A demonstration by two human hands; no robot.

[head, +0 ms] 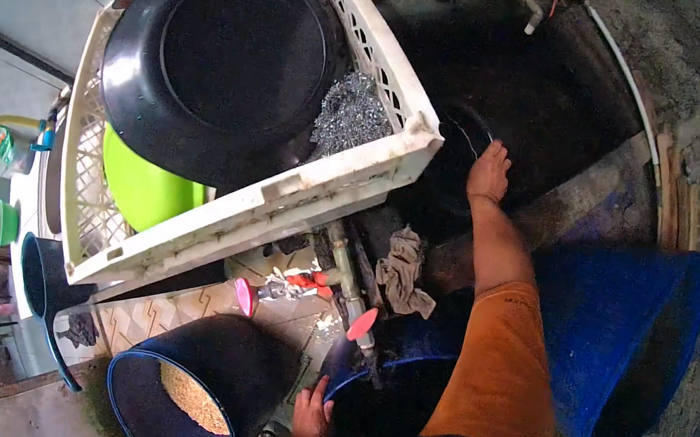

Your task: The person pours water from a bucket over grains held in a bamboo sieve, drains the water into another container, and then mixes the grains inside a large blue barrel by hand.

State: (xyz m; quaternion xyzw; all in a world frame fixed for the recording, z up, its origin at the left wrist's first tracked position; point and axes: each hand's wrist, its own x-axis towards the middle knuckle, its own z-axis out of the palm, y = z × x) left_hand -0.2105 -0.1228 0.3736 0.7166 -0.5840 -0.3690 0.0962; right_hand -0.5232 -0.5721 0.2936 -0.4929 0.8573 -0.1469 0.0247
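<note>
My right hand reaches out over a dark recess, its fingers closed around a thin wire. The wire seems to belong to a dark round vessel, mostly lost in shadow. Close to my body, my left hand grips the rim of an open blue barrel with a very dark inside. A pipe with a tap and a pink-red handle points down over that barrel. Between the tap and my right forearm lies a crumpled grey-brown cloth.
Above the tap, a white plastic crate holds a black basin, a green basin and metal scouring wool. A tilted blue barrel contains pale grain-like material. Another blue barrel lies right. A dark dipper hangs left.
</note>
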